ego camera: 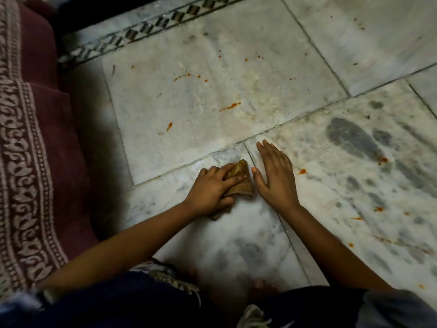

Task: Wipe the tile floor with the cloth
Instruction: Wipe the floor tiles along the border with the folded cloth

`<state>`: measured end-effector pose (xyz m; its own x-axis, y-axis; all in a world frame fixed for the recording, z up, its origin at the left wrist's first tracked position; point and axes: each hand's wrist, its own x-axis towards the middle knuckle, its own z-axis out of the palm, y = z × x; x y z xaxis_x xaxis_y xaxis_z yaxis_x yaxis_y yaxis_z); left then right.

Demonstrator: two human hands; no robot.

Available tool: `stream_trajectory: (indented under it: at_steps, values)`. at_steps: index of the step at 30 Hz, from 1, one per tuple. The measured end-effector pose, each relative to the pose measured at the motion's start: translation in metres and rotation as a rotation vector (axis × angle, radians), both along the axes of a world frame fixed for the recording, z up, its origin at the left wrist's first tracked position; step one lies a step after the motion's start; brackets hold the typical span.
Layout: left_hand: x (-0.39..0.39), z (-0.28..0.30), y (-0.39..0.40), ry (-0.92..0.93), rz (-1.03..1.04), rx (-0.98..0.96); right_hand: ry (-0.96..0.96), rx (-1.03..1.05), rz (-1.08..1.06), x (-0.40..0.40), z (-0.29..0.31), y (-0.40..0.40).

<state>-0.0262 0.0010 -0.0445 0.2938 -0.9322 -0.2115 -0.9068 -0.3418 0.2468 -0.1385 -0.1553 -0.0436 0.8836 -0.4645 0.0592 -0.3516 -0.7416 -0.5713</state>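
Observation:
A small brown-yellow cloth (pixel 240 179) lies bunched on the white marble tile floor (pixel 212 95) near the middle of the view. My left hand (pixel 210 189) grips the cloth, fingers curled over its top and thumb under its near edge. Just to the right, my right hand (pixel 274 176) rests flat on the floor with straight fingers, beside the cloth and holding nothing. Orange-red smears (pixel 230 106) and drops dot the tile beyond the hands, and more orange spots (pixel 301 171) lie to the right.
A maroon patterned fabric (pixel 35 143) drapes down the left side. A dark patterned tile border (pixel 151 26) runs along the far wall. Dark grey smudges (pixel 352 136) mark the right-hand tile. My knees and bare toes (pixel 262 288) are at the bottom.

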Motion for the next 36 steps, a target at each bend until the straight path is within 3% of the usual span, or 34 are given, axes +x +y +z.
stream_trajectory:
  at_steps: [3,9,18,22,28,32,36]
  values:
    - [0.025,0.021,0.007,0.097,0.161,-0.016,0.063,0.027,0.029,0.016,0.007,-0.007]
    - [0.076,0.069,0.049,0.079,0.542,-0.111,0.287,-0.023,0.123,0.040,0.023,-0.011]
    - [0.163,0.020,0.049,0.019,0.756,-0.138,0.388,-0.126,0.152,0.074,-0.001,0.008]
    - [0.171,-0.005,0.029,-0.005,0.646,0.053,0.415,-0.101,0.116,0.087,-0.009,0.017]
    - [0.150,-0.014,0.076,-0.049,0.322,0.013,0.476,-0.116,0.096,0.089,-0.019,0.021]
    - [0.175,-0.009,0.093,-0.059,0.372,0.111,0.547,-0.112,0.093,0.092,-0.023,0.026]
    - [0.194,-0.008,0.044,-0.010,0.519,0.144,0.621,-0.097,0.124,0.095,-0.021,0.022]
